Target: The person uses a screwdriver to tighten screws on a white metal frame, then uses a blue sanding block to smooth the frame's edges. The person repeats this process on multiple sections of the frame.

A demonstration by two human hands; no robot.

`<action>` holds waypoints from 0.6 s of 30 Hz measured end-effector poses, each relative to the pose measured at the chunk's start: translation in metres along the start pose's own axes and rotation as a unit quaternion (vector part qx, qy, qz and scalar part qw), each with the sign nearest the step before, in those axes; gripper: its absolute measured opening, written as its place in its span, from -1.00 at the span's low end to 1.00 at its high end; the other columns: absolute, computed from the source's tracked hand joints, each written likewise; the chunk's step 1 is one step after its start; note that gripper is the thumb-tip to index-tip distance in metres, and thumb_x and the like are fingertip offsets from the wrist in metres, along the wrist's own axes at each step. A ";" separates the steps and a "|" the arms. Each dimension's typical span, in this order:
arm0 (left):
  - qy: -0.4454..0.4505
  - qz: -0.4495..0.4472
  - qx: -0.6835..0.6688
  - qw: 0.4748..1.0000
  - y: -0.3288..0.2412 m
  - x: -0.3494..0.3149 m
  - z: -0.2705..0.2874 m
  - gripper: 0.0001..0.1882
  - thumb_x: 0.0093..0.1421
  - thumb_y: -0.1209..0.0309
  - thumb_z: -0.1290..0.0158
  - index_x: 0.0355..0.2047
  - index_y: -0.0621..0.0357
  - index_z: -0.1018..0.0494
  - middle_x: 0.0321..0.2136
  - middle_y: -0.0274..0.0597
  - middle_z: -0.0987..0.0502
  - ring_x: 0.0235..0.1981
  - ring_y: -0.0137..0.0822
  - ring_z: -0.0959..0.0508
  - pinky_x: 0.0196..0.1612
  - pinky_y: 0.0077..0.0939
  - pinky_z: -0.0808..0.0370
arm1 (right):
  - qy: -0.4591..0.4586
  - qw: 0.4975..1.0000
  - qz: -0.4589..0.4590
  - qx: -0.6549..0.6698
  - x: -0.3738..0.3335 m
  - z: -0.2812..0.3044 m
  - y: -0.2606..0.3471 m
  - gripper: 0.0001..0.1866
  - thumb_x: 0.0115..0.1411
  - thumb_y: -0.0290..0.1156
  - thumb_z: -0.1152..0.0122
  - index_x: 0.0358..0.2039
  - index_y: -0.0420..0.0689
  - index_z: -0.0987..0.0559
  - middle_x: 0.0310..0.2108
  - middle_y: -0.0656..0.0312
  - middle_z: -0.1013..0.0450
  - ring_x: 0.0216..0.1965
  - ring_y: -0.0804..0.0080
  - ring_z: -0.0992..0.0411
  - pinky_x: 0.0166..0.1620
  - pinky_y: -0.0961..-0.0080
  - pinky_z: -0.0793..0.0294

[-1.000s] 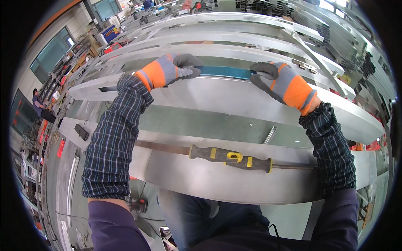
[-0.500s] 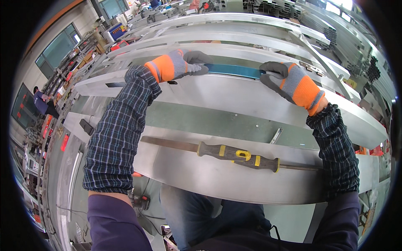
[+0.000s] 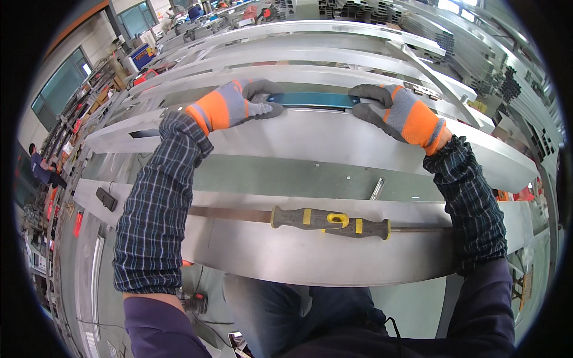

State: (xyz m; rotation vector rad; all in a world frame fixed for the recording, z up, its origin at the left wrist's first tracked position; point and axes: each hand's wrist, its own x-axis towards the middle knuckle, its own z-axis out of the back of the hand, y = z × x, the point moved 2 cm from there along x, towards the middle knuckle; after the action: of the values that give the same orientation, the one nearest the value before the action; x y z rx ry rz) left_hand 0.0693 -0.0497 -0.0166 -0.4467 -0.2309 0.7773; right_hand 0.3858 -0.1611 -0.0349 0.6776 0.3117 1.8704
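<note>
My left hand (image 3: 239, 106) and my right hand (image 3: 397, 113), both in grey and orange work gloves, hold the two ends of a flat teal strip (image 3: 313, 99). Fingers and thumbs are closed round its ends, so its tips are hidden. The strip lies along the top edge of a wide silver metal profile (image 3: 316, 131), over what looks like a dark opening. Nearer to me, two files (image 3: 304, 218) with grey and yellow handles rest side by side on another silver profile (image 3: 256, 253), their blades pointing opposite ways.
More long metal beams (image 3: 310, 56) run across behind my hands. A small black object (image 3: 106, 199) sits on the near profile at the left. A power tool (image 3: 194, 303) is on the floor below. Another person (image 3: 43, 167) stands far left. Stacked profiles (image 3: 477, 65) fill the back right.
The view has shifted, so the beams and files appear further left. Both hands keep their hold on the teal strip, which now looks more level.
</note>
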 end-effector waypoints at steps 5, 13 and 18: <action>-0.035 -0.032 -0.076 0.996 0.006 0.000 -0.005 -0.60 0.40 0.46 -0.12 0.23 0.20 -0.44 -0.03 -0.24 -0.60 0.01 -0.45 -0.56 0.20 -0.47 -0.49 | 0.004 1.000 0.022 0.017 0.003 0.009 0.011 -0.59 0.39 -0.23 -0.32 0.16 -0.16 -0.57 -0.15 0.19 -0.63 -0.16 0.48 -0.57 -0.04 0.47 -0.58; -0.066 -0.151 -0.218 0.962 -0.004 -0.005 -0.002 -0.40 0.25 0.35 -0.32 0.25 0.21 -0.39 0.09 -0.07 -0.55 0.10 -0.29 -0.56 0.21 -0.37 -0.50 | 0.035 0.976 -0.052 0.210 0.000 0.028 0.035 -0.54 0.40 -0.41 -0.26 0.25 -0.23 -0.43 0.00 0.18 -0.58 0.01 0.52 -0.57 0.06 0.55 -0.56; -0.030 -0.171 -0.111 0.979 -0.002 0.015 -0.002 -0.29 0.18 0.24 -0.40 0.25 0.22 -0.39 0.04 -0.01 -0.55 0.04 -0.15 -0.59 0.17 -0.30 -0.52 | 0.019 0.969 -0.085 0.233 0.000 0.026 0.044 -0.48 0.37 -0.32 -0.34 0.26 -0.21 -0.44 0.00 0.30 -0.52 -0.03 0.53 -0.47 0.08 0.54 -0.47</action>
State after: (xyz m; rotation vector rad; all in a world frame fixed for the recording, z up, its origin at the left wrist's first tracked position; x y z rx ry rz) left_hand 0.0813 -0.0410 -0.0166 -0.5762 -0.4405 0.4281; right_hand 0.3672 -0.1814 0.0085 0.8983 0.8249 1.6570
